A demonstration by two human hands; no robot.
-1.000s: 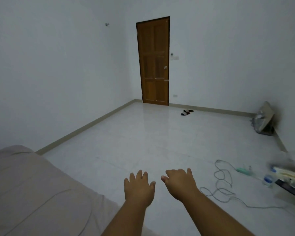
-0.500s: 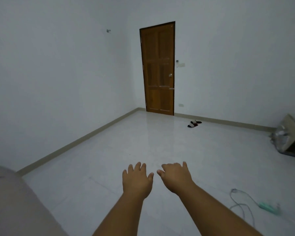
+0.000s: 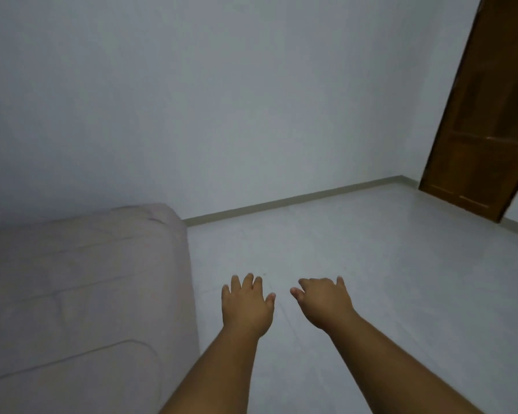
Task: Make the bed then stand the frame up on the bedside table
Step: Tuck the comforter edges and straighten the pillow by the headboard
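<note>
Nearby, bed (image 3: 72,294) on the left, long axis apparently toward the wall (image 3: 222,115), edge beside open floor (image 3: 386,264), left hand (image 3: 245,306), right hand (image 3: 323,303) spread, empty.

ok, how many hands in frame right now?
2. The left hand is over the floor just beside the bed; the right hand is next to it, farther from the bed. Both hold nothing.

Left hand (image 3: 245,306): palm down, fingers spread and relaxed, empty, just beside the bed (image 3: 81,294). Right hand (image 3: 323,303): likewise, farther from the bed. Both stretched forward.
</note>
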